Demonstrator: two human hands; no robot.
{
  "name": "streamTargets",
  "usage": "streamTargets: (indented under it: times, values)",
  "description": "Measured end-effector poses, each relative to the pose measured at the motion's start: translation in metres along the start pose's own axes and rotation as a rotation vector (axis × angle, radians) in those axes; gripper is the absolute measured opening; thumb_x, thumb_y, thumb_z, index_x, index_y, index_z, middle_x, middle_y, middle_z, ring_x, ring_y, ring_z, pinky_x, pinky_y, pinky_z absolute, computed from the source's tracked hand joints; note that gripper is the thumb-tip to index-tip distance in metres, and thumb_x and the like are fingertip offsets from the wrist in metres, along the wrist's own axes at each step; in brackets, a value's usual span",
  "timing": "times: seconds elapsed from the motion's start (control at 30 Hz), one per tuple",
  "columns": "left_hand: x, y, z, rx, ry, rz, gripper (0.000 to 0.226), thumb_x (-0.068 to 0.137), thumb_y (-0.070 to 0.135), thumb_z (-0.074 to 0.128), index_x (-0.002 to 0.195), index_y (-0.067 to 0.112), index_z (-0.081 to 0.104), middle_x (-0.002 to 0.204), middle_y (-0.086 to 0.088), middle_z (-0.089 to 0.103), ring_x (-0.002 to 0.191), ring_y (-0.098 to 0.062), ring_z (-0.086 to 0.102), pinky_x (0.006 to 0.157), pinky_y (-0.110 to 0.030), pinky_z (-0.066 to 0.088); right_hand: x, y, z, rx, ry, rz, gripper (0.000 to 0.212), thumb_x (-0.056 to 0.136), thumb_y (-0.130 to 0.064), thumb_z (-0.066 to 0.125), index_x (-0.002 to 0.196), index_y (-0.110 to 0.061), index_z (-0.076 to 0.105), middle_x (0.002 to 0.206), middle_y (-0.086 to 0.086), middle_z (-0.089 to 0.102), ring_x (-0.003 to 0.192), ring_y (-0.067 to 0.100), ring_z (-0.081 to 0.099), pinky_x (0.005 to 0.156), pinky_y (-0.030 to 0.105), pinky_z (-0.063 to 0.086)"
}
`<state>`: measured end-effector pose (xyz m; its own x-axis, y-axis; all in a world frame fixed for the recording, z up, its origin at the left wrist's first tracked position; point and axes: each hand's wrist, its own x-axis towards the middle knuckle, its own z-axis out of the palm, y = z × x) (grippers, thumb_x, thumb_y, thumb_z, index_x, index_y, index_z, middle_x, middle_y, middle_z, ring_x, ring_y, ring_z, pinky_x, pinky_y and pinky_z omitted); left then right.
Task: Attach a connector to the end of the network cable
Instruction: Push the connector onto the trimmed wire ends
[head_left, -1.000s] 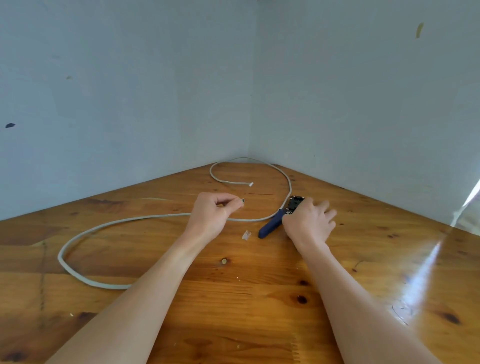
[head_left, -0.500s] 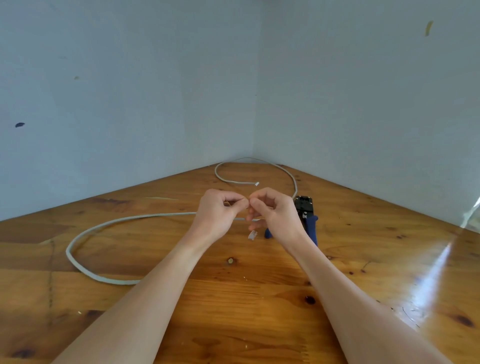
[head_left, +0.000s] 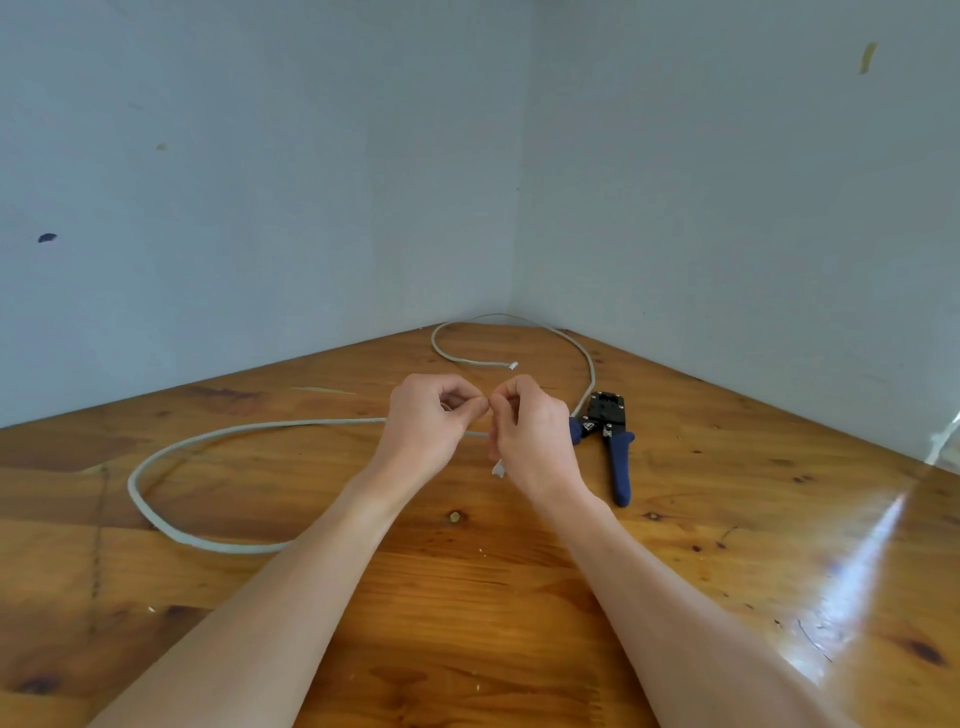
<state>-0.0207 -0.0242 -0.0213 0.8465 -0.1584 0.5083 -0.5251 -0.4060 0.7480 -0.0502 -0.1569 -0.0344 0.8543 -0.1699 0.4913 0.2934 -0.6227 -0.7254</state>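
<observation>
A grey network cable loops across the wooden table. My left hand pinches one end of it, raised a little above the table. My right hand meets it fingertip to fingertip and pinches the same cable tip; the tip itself is hidden between the fingers. A small clear connector lies on the table, half hidden under my right hand. The cable's other end rests free near the wall corner.
A blue-handled crimping tool lies on the table just right of my right hand, its handles spread. Two pale walls meet in a corner behind the table. A bright glare streak marks the wood at the right.
My right hand has left the crimping tool and moved left to join my left hand at the cable end. The tool now lies free with its handles apart.
</observation>
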Motion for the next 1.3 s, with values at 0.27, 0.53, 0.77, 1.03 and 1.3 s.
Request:
streamTargets:
  times: [0.27,0.53,0.77,1.03,1.3]
  values:
    - [0.000,0.005,-0.010,-0.145,-0.087,0.043,0.017,0.090,0.016,0.070,0.076,0.021,0.078,0.071,0.010,0.073,0.070,0.000,0.066,0.068,-0.007,0.046,0.002,-0.008,-0.008,0.695,-0.088,0.247,0.020,0.103,-0.007,0.049,0.090,-0.002,0.064,0.071,0.008,0.068,0.066,0.018,0.070,0.059,0.032,0.061]
    - [0.000,0.007,-0.017,-0.357,-0.201,-0.073,0.017,0.093,0.021,0.069,0.079,0.020,0.078,0.060,0.010,0.065,0.048,0.002,0.048,0.044,-0.013,0.034,0.002,-0.014,-0.012,1.207,-0.246,0.406,0.020,0.103,-0.005,0.049,0.087,-0.003,0.060,0.071,0.011,0.055,0.066,0.021,0.062,0.061,0.032,0.058]
    - [0.001,0.004,-0.017,-0.392,-0.190,-0.094,0.014,0.092,0.022,0.070,0.081,0.021,0.079,0.061,0.009,0.065,0.047,0.000,0.046,0.042,-0.017,0.031,0.003,-0.015,-0.013,1.213,-0.249,0.388,0.014,0.101,-0.002,0.049,0.094,-0.002,0.061,0.074,0.012,0.056,0.068,0.021,0.063,0.063,0.032,0.059]
    - [0.002,0.001,-0.015,-0.203,-0.089,0.007,0.014,0.089,0.015,0.072,0.079,0.022,0.079,0.068,0.013,0.072,0.062,0.004,0.063,0.059,-0.005,0.043,0.001,-0.011,-0.011,0.683,-0.129,0.171,0.012,0.099,-0.001,0.056,0.091,-0.005,0.063,0.076,0.007,0.073,0.070,0.019,0.072,0.063,0.035,0.063]
    - [0.003,-0.003,-0.015,-0.068,-0.092,0.053,0.015,0.087,0.014,0.074,0.078,0.025,0.079,0.078,0.011,0.075,0.076,-0.005,0.068,0.073,-0.019,0.051,0.003,-0.002,-0.007,0.187,-0.045,0.006,0.022,0.098,-0.003,0.056,0.083,-0.017,0.064,0.072,0.005,0.068,0.060,0.024,0.066,0.057,0.034,0.060]
